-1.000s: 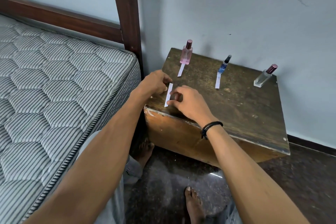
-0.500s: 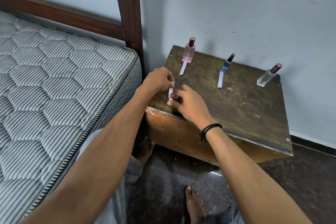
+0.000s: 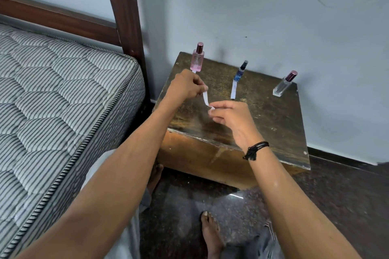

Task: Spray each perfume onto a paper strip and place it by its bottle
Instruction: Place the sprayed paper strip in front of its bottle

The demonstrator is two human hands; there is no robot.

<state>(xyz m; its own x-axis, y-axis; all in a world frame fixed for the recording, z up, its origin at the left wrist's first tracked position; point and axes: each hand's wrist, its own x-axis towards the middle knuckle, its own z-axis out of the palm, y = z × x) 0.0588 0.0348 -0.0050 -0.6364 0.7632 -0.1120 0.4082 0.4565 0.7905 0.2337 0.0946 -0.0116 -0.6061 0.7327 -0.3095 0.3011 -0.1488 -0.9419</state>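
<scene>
Both hands hold one paper strip (image 3: pixel 205 99) just above the front left of the table (image 3: pixel 273 124). The left hand (image 3: pixel 187 88) pinches its upper end between curled fingers (image 3: pixel 201 88). The right hand (image 3: pixel 229 118) pinches the lower end, which curls over at the grip.

This strip looks meant for the clear bottle (image 3: pixel 284 85), the only one with no strip before it. To do the step well, keep one end pinched, free the other hand for the bottle, and spray the far end so the held part stays dry.

The pink bottle (image 3: pixel 197 59) holds pink liquid, and the tip of a short strip (image 3: pixel 194 71) just shows below it. The blue bottle (image 3: pixel 241 71) has a long strip (image 3: pixel 233 90) lying in front of it. The clear bottle seems to hold colourless liquid, though its level is hard to read from here.
</scene>
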